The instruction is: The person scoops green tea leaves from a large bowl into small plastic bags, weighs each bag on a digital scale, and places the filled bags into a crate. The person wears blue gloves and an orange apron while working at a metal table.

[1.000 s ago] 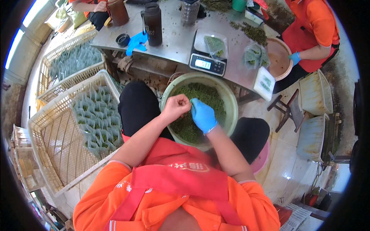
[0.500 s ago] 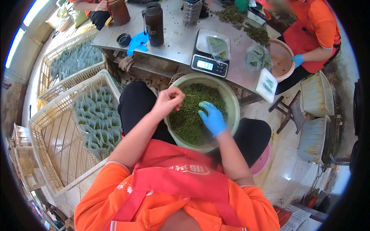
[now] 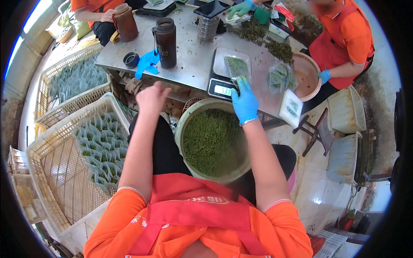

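Both hands have moved away from the pale green tub (image 3: 179, 131): half a second ago the right was over the green granules (image 3: 206, 144) inside it, with the left at the rim. Now the gloved right hand (image 3: 245, 102) has gone forward to the scale (image 3: 222, 90), and the bare left hand (image 3: 152, 98) has swung out beyond the tub's left side. That puts the work, as I judge it, at the bag on the scale rather than down among the granules

The clear bag (image 3: 236, 66), part filled with green, lies on the weighing pan on the counter (image 3: 189, 64), straight ahead of the right hand, whose fingertips (greenish at the ends) are at its near edge; whether they pinch it I cannot tell. The left hand is well apart from bag and right hand alike, below the counter's near edge and nearest to the loose blue glove (image 3: 147, 63). Its fingers look partly curled, but blur hides whether anything is between them. More bags (image 3: 282, 76) lie right of the scale, and the tub sits nearer the body than either hand
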A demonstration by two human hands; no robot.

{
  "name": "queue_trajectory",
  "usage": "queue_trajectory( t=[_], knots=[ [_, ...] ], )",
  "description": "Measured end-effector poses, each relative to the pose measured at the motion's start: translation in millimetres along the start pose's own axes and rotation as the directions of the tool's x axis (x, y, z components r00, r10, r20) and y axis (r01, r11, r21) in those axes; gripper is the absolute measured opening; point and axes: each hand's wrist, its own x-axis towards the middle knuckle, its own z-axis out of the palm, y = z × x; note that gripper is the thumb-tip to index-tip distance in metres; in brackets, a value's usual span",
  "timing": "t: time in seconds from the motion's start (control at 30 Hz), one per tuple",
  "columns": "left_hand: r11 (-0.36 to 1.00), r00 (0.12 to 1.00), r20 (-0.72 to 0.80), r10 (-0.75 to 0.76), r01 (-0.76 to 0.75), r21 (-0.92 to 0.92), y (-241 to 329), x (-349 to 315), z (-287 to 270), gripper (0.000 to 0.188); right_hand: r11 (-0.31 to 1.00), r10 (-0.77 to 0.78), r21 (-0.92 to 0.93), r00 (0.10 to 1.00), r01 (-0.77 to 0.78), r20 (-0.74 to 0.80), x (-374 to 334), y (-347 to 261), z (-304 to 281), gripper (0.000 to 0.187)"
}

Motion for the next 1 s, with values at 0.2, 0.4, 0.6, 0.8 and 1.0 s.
queue_trajectory(
  t=[0.2,0.4,0.6,0.8,1.0],
  knots=[
    [0.869,0.954,-0.186,0.234,-0.291,-0.401,60,-9,26,0.028,0.970,-0.073,-0.224,0.990,0.098,0.120,35,-5,4,0.021],
    [0.865,0.861,-0.399,0.316,-0.434,-0.251,61,4,41,0.044,0.837,-0.485,-0.117,0.824,0.534,0.292,17,-84,-15,0.016],
    [0.878,0.965,-0.015,0.260,-0.243,-0.413,65,-12,46,0.051,0.966,-0.182,-0.092,0.886,0.243,0.426,1,-76,24,0.029],
    [0.894,0.961,-0.094,0.259,-0.275,-0.353,65,-20,41,0.056,0.955,-0.248,-0.038,0.866,0.293,0.433,0,-93,-2,0.026],
    [0.803,0.865,-0.274,0.420,-0.495,-0.331,68,-17,40,0.059,0.952,-0.115,-0.174,0.817,0.254,0.565,-1,-82,10,0.035]
  ],
)
